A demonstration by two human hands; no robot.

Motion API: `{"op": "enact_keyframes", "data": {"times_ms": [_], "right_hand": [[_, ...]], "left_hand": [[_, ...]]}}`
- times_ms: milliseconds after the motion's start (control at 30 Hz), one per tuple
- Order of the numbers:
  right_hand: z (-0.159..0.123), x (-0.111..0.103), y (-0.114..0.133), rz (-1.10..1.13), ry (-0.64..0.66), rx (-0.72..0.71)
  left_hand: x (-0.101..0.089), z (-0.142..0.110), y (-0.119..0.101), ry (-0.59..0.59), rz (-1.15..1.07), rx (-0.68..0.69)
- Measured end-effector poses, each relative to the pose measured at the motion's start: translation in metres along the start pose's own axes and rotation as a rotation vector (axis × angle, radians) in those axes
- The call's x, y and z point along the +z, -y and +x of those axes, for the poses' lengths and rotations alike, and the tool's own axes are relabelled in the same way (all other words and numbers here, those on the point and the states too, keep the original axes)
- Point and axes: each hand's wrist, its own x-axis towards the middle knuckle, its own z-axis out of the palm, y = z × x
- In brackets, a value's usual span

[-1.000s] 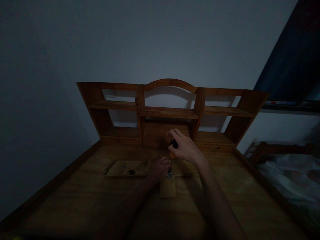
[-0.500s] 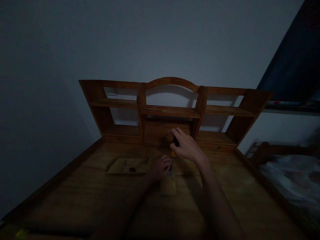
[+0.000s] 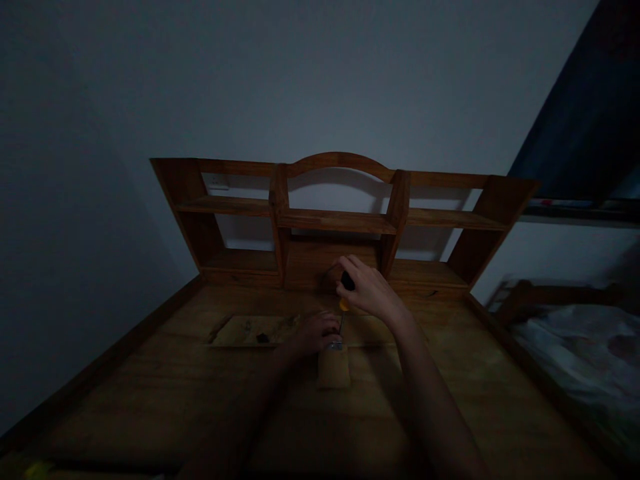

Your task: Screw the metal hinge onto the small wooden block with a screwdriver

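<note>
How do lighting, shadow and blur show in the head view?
Head view: dim throughout; head view: the shelf unit casts shadow on the wall behind; head view: the metal piece by the left hand lacks detail; head view: the yellow patch, lower left, blurred.

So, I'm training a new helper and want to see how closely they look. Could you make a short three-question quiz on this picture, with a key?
1. What does the right hand hold?
A) a hammer
B) a screwdriver
C) a paintbrush

2. True or false: the left hand is close to the small metal piece.

3. Fill in: behind the wooden shelf is a plain ____.

Key: 1. B; 2. True; 3. wall
</note>
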Motion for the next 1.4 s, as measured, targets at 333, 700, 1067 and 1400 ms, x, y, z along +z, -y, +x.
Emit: {"op": "enact_keyframes", "data": {"times_ms": [333,700,1067,1400], "right_hand": [[-0.001,0.002,0.005,-0.087,-0.026,0.069],[-0.003,0.0,0.009,-0.06,-0.019,0.047],[-0.002,-0.002,0.008,0.01,-0.025,0.015],[-0.002,-0.001,0.008,0.046,-0.019,-0.017]], "left_hand": [[0.002,0.0,0.003,0.004,0.038,0.002],[0.005,0.0,0.012,-0.006,-0.098,-0.076],[-0.013,0.001,0.008,0.09,-0.367,-0.109],[-0.017,0.002,0.006,0.152,-0.612,-0.19]]}}
